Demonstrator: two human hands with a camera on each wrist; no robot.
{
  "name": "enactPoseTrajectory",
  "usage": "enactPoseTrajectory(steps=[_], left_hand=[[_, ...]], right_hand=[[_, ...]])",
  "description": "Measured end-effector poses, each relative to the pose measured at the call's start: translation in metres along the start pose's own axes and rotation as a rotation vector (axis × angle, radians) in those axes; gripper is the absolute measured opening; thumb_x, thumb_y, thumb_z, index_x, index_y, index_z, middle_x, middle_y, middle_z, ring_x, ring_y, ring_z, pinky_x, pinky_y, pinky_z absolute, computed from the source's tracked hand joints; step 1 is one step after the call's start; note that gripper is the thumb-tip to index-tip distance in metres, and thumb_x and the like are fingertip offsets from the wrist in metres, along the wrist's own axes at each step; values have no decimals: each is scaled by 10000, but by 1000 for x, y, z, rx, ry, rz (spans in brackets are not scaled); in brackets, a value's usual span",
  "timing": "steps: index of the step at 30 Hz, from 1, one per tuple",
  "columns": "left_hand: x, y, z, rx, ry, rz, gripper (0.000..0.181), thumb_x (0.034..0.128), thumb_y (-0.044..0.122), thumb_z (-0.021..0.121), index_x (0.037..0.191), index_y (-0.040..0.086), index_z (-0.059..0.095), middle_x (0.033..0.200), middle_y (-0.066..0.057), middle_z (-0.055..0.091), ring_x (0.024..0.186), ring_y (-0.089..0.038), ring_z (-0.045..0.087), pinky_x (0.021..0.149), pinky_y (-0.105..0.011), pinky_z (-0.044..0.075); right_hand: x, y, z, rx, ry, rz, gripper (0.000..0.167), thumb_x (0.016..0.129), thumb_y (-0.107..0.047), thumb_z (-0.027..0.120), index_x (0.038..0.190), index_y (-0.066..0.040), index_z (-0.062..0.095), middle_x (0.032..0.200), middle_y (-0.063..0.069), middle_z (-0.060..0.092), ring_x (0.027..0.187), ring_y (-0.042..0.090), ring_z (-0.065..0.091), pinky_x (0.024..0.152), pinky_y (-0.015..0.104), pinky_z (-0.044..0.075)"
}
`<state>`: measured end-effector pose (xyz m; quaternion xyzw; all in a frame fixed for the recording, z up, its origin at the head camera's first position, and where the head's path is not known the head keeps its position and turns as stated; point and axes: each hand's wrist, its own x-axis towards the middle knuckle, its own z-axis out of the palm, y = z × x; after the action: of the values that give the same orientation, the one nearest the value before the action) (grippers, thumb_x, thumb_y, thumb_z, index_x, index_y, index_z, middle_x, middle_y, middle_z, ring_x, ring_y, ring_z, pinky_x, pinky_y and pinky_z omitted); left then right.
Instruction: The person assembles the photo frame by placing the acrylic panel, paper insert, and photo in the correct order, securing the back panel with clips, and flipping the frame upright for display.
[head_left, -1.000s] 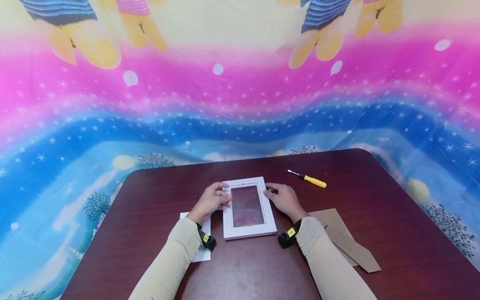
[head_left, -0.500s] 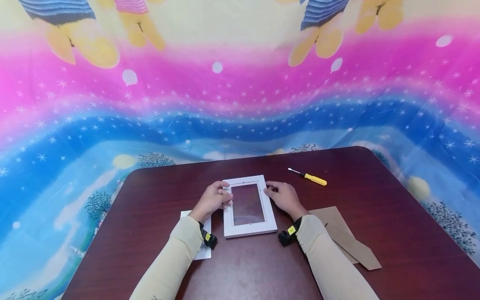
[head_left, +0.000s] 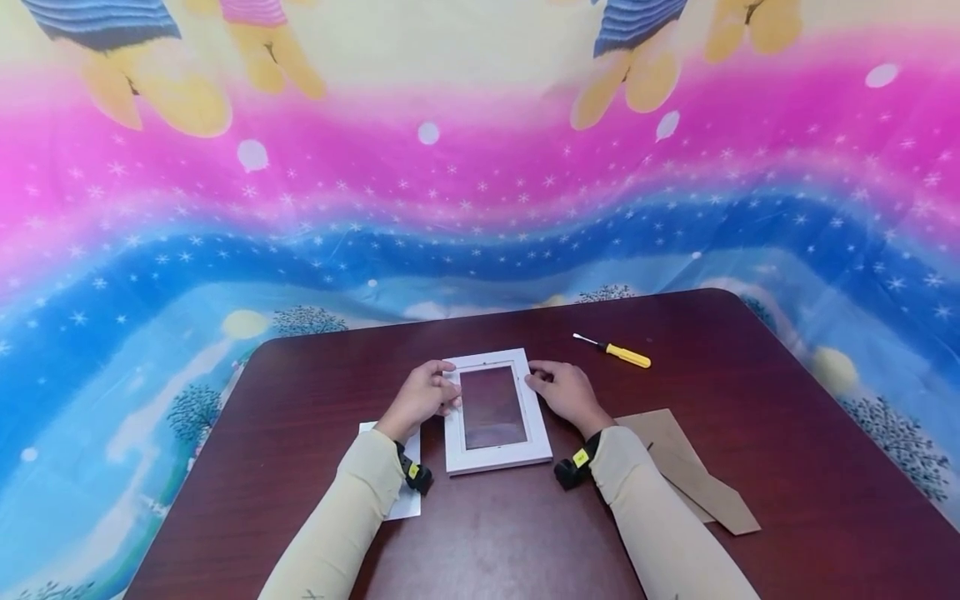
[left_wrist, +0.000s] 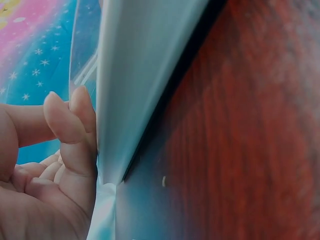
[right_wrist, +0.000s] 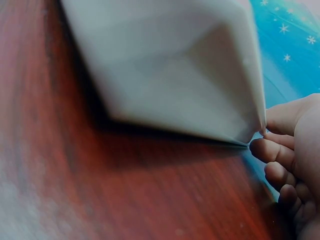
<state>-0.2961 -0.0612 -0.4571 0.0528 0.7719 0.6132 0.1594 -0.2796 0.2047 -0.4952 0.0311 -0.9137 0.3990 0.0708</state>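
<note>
The left hand (head_left: 418, 400) pinches at nine o'clock of the white frame (head_left: 498, 461), thumb and fingertips together on the edge of a clear sheet (left_wrist: 85, 45). The right hand (head_left: 572, 398), at three o'clock, is clamped on the frame's rim, its lower fingers curled. The frame sits on the tabletop (head_left: 487, 542) between the hands, a dark shadow along its underside. Its white border surrounds a window through which the brown surface shows under faint reflections.

Counting from the frame in the head view, a white card (head_left: 408, 504) lies at half past seven, partly under the left sleeve (head_left: 330, 517). A yellow-handled screwdriver (head_left: 628, 357) lies at two o'clock, and a brown board (head_left: 663, 429) with a pointed brown strip (head_left: 716, 496) across it lies towards four, near the right sleeve (head_left: 660, 517).

The tabletop is dark reddish brown and glossy, with rounded far corners. Beyond it, from ten round to two o'clock, hangs a printed backdrop (head_left: 450, 192) in cream, pink and blue with white snowflakes.
</note>
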Motion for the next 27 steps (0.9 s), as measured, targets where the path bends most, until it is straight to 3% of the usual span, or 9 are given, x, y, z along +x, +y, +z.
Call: enactPoseTrajectory(steps=[27], left_hand=[[1, 1, 6, 64, 9, -15, 465, 912, 0, 648, 1338, -40, 468, 889, -171, 661, 705, -214, 657, 595, -321, 541]], right_hand=[[1, 2, 1, 0, -8, 14, 390, 953, -331, 635, 1295, -145, 646, 951, -40, 660, 831, 164, 575, 757, 380, 459]])
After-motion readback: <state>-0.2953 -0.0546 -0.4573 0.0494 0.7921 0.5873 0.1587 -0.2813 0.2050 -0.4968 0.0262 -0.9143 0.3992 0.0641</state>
